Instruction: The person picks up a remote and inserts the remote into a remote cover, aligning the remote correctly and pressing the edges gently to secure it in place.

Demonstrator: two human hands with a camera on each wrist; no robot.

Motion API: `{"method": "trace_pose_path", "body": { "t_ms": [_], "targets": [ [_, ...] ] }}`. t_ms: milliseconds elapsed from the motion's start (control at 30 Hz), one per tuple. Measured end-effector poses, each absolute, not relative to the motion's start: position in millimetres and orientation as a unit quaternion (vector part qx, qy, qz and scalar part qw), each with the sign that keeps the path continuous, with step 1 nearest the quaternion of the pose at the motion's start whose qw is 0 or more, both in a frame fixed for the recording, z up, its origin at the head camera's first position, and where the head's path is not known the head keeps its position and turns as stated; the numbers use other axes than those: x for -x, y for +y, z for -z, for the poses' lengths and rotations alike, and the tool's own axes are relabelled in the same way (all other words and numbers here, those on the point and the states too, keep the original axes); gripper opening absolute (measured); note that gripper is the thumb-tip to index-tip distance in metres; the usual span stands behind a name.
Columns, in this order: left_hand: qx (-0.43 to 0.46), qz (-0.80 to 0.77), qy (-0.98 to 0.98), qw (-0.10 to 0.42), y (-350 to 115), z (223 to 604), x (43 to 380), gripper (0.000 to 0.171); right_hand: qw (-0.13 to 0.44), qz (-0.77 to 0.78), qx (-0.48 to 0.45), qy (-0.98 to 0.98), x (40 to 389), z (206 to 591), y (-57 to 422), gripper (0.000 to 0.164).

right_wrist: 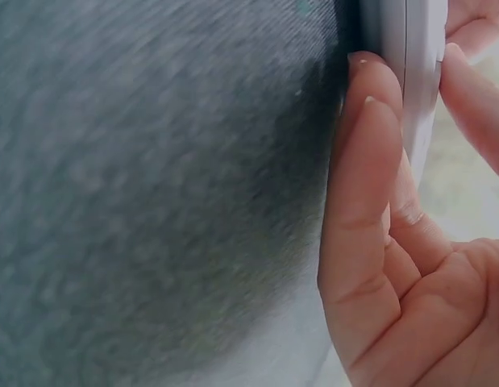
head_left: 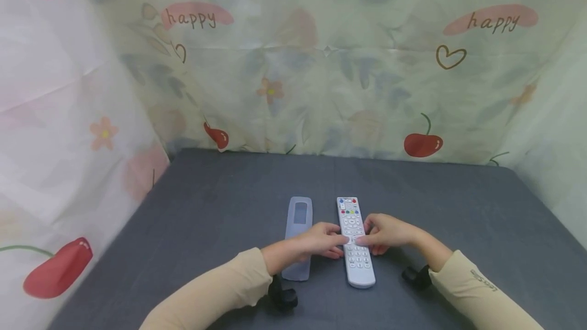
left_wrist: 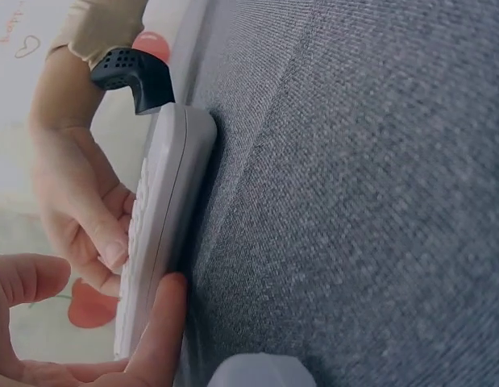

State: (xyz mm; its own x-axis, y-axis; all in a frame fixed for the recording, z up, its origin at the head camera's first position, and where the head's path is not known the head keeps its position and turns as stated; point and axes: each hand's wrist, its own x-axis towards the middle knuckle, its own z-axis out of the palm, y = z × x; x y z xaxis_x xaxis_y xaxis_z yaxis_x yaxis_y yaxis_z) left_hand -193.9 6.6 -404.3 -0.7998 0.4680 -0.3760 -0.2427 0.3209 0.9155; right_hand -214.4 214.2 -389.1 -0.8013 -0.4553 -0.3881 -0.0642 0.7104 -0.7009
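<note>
A white remote control (head_left: 359, 271) with a button face lies lengthwise on the dark table between both hands. My left hand (head_left: 323, 241) is at its left side. In the left wrist view, a straight finger (left_wrist: 164, 310) touches the side edge, while the thumb (left_wrist: 39, 278) is raised off the buttons. From the right, my right hand (head_left: 390, 230) pinches the remote, thumb on the button face and fingertips (right_wrist: 374, 121) against the side near the tabletop. A pale, translucent remote cover (head_left: 300, 213) with a rectangular window lies to the left, partly hidden under the left hand and wrist.
The dark grey cloth-covered table (head_left: 229, 182) spreads around the hands. A printed curtain (head_left: 321, 90) hangs along its back edge and both sides. Each wrist carries a black camera mount, one by the left sleeve (head_left: 283, 297) and one by the right sleeve (head_left: 416, 276).
</note>
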Motion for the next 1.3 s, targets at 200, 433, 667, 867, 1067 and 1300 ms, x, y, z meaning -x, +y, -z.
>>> {"method": "trace_pose_path", "body": {
  "t_ms": [200, 433, 667, 867, 1067, 1300],
  "targets": [
    [-0.069, -0.588, 0.750, 0.294, 1, 403, 198, 0.056, 0.258, 0.358, 0.165, 0.882, 214, 385, 208, 0.041],
    [-0.071, -0.605, 0.746, 0.269, -9, 392, 199, 0.054, 0.226, 0.380, 0.182, 0.878, 216, 377, 199, 0.044],
    [-0.075, -0.619, 0.741, 0.248, -18, 383, 203, 0.053, 0.210, 0.404, 0.165, 0.875, 216, 369, 188, 0.047],
    [-0.072, -0.619, 0.744, 0.242, -27, 375, 208, 0.050, 0.188, 0.415, 0.171, 0.874, 214, 363, 182, 0.048],
    [-0.074, -0.613, 0.754, 0.225, -35, 364, 210, 0.049, 0.165, 0.441, 0.168, 0.866, 210, 357, 177, 0.047],
    [-0.094, -0.613, 0.758, 0.202, -43, 352, 209, 0.048, 0.151, 0.477, 0.168, 0.850, 205, 349, 170, 0.047]
  ]
}}
